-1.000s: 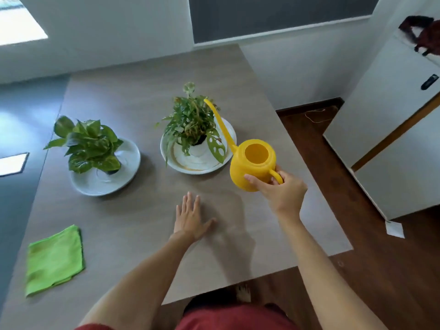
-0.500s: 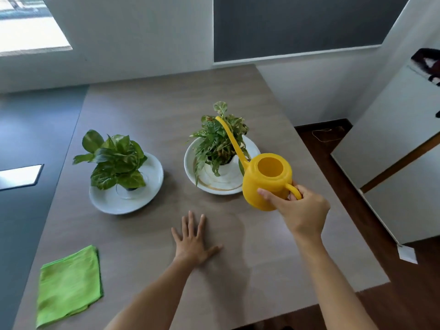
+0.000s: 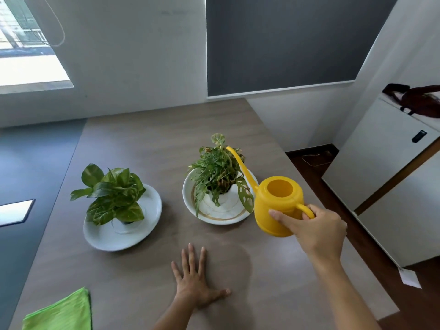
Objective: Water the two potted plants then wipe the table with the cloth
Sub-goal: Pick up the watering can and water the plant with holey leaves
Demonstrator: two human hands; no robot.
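My right hand (image 3: 314, 231) grips the handle of a yellow watering can (image 3: 277, 203), held above the table to the right of the right potted plant (image 3: 217, 172). The can's long spout reaches up over that plant's leaves. This plant sits in a white pot on a gold-rimmed white plate (image 3: 221, 216). The left potted plant (image 3: 114, 194), broad-leaved, stands on a plain white plate (image 3: 104, 236). My left hand (image 3: 195, 279) lies flat on the table, fingers spread, holding nothing. A green cloth (image 3: 62, 313) lies at the table's near left corner.
The grey-brown table (image 3: 154, 144) meets the white wall at its far end. A white cabinet (image 3: 390, 177) stands to the right with a dark bag (image 3: 419, 101) on top. Dark wooden floor lies between table and cabinet.
The view has tilted up, so everything sits lower in frame. The can stays tilted over the right plant. My left hand has not moved on the table.
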